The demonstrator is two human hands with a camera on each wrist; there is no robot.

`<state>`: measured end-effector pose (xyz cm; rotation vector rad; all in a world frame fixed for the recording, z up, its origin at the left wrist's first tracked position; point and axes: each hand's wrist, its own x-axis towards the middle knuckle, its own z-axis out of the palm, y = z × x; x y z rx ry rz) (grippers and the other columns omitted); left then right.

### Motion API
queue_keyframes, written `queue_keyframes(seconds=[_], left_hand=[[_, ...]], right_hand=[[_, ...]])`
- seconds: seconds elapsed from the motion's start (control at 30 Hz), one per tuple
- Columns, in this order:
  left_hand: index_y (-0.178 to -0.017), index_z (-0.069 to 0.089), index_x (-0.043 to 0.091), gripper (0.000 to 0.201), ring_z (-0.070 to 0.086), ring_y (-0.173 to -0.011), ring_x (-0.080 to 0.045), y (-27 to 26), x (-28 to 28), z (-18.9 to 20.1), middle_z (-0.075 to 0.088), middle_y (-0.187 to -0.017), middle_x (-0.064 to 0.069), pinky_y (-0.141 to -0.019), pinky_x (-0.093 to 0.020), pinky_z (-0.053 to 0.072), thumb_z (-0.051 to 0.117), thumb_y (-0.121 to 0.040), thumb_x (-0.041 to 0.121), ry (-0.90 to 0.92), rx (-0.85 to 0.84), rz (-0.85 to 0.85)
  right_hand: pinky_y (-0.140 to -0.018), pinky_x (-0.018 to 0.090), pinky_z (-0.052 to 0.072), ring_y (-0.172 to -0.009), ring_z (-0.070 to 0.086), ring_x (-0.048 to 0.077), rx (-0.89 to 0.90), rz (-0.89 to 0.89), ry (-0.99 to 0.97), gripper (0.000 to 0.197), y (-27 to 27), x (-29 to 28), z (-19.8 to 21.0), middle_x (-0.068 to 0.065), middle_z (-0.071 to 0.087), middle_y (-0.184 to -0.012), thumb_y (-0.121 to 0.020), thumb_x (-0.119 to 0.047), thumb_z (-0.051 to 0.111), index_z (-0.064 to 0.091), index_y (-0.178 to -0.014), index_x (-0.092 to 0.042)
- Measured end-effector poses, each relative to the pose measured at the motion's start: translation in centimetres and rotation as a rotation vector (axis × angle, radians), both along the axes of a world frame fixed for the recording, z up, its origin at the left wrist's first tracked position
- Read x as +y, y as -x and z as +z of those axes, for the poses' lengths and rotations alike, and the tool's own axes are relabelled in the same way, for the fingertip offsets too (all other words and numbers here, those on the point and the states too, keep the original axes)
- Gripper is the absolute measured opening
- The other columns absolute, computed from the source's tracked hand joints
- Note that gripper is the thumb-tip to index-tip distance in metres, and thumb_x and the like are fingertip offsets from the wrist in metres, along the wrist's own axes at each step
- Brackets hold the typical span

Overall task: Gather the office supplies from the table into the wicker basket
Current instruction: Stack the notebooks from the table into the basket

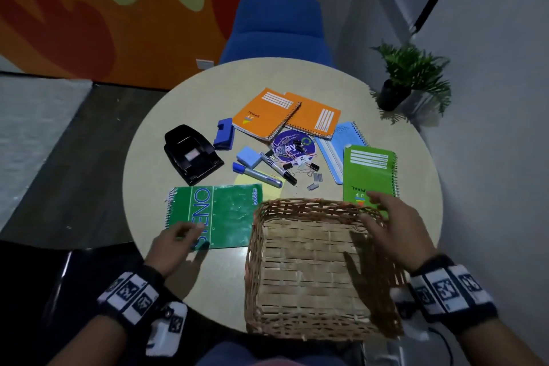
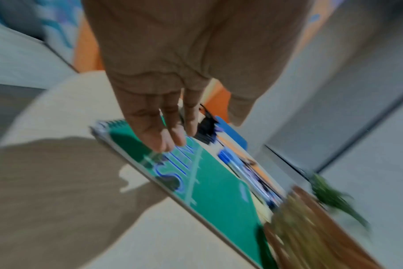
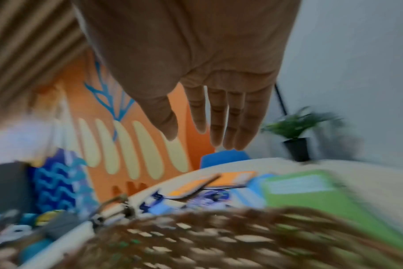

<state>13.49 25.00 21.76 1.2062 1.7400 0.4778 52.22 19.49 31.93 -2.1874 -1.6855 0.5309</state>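
The wicker basket (image 1: 312, 270) sat at the near edge of the round desk (image 1: 225, 282), tipped with its opening toward the person, and nothing lay inside it. The right hand (image 1: 395, 232) hovered over the basket's far right corner with fingers (image 3: 228, 116) straight and spread, gripping nothing. Beyond that corner, near the right edge of the desk, lay a light green spiral notebook (image 1: 370, 175), its near end hidden behind the hand and the basket rim.

Left of the basket, just beside it, lay a dark green steno notebook (image 1: 219, 214) with its spiral toward the left edge. The left hand (image 1: 175, 244) was over the notebook's near left corner, fingers (image 2: 163, 134) extended and the tips at the cover; the blur hid whether they pressed on it.

Farther in, toward the middle of the desk, two markers (image 1: 264, 172) lay side by side over a yellow sticky note (image 1: 267, 187), with a pale blue eraser (image 1: 249, 155) just beyond them and loose clips (image 1: 297, 154) scattered on a purple disc (image 1: 292, 147). A black hole punch (image 1: 190, 154) stood toward the left edge, a blue stapler (image 1: 224, 133) beside it. A light blue notepad (image 1: 341, 148) lay right of the disc. Farthest, two orange spiral notebooks (image 1: 267, 117) overlapped.
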Motion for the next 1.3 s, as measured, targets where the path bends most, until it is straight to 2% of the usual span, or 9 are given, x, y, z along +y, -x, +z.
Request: queue_keyframes(seconds=[0.1,0.2,0.4,0.73,0.87,0.93,1.03,1.2,1.3], left_hand=[[-0.112,0.061,0.005,0.044,0.06,-0.11,-0.033,3.3,2.4,-1.8,0.065,-0.116,-0.017,-0.098,-0.041,0.045,0.067,-0.084,0.039,0.02,0.181,0.167],[-0.124,0.053,-0.003,0.072,0.053,-0.12,-0.035,3.8,4.1,-2.7,0.056,-0.13,-0.022,-0.1,-0.041,0.043,0.073,-0.075,0.045,0.09,0.306,0.18],[-0.105,0.055,0.003,0.086,0.061,-0.105,-0.034,2.5,5.6,-3.6,0.06,-0.113,-0.017,-0.083,-0.039,0.055,0.091,-0.041,0.047,0.171,0.446,0.097],[-0.093,0.053,0.018,0.023,0.065,-0.081,-0.027,3.9,3.6,-1.0,0.069,-0.1,-0.014,-0.078,-0.043,0.057,0.065,-0.082,0.002,-0.088,-0.026,0.367],[-0.104,0.061,0.015,0.025,0.068,-0.086,-0.014,3.8,2.4,3.9,0.069,-0.097,-0.008,-0.083,-0.039,0.056,0.061,-0.085,-0.001,-0.294,-0.106,0.312],[-0.101,0.063,0.021,0.026,0.064,-0.078,0.01,3.7,2.1,6.7,0.068,-0.089,0.002,-0.08,-0.023,0.055,0.063,-0.085,0.001,-0.464,-0.04,0.239],[-0.092,0.064,0.03,0.025,0.061,-0.072,0.018,3.0,1.9,11.5,0.067,-0.086,0.013,-0.07,0.0,0.047,0.068,-0.083,0.008,-0.642,-0.05,0.201],[-0.093,0.059,0.044,0.017,0.062,-0.083,0.011,-0.3,2.5,18.5,0.066,-0.086,0.024,-0.074,-0.003,0.048,0.064,-0.085,0.029,-0.843,-0.215,0.149],[-0.095,0.059,0.04,0.016,0.065,-0.082,0.003,-3.8,2.8,19.5,0.069,-0.087,0.018,-0.074,-0.017,0.056,0.063,-0.087,0.026,-0.806,-0.267,-0.025]], right_hand=[[-0.091,0.039,0.054,-0.098,0.063,0.016,0.216,0.131,0.032,0.042,7.3,6.3,1.2,0.005,0.067,-0.11,-0.087,-0.024,0.066,0.057,-0.127,-0.017],[-0.071,0.028,0.054,-0.085,0.062,0.015,0.325,0.175,0.307,0.05,13.8,12.1,-0.8,0.008,0.064,-0.115,-0.089,-0.026,0.064,0.049,-0.134,-0.012],[-0.094,0.038,0.047,-0.116,0.057,0.034,-0.124,0.451,0.495,0.04,21.0,19.2,-5.6,0.018,0.058,-0.129,-0.091,-0.019,0.057,0.053,-0.127,-0.003],[-0.089,0.042,0.051,-0.111,0.061,0.037,-0.349,0.807,0.59,0.042,26.0,21.8,-8.3,0.023,0.061,-0.125,-0.085,-0.005,0.059,0.056,-0.126,0.001],[-0.095,0.042,0.049,-0.113,0.058,0.036,-0.189,0.795,0.443,0.04,25.7,20.8,-6.0,0.021,0.06,-0.126,-0.087,-0.004,0.058,0.055,-0.127,-0.003],[-0.093,0.041,0.048,-0.109,0.059,0.035,-0.079,0.774,0.345,0.028,24.6,20.3,-3.7,0.021,0.063,-0.12,-0.09,-0.007,0.057,0.06,-0.117,0.0],[-0.087,0.039,0.048,-0.095,0.059,0.028,0.133,0.724,0.228,0.008,21.5,19.3,0.6,0.01,0.067,-0.097,-0.092,-0.01,0.057,0.063,-0.092,-0.006],[-0.075,0.024,0.048,-0.076,0.059,-0.001,0.431,0.615,-0.023,0.023,13.5,15.1,7.0,-0.015,0.063,-0.076,-0.092,-0.005,0.056,0.057,-0.075,-0.021],[-0.072,0.021,0.051,-0.078,0.062,0.0,0.542,0.512,-0.023,0.017,8.0,11.3,8.8,-0.009,0.067,-0.085,-0.093,-0.003,0.054,0.061,-0.085,-0.016]])
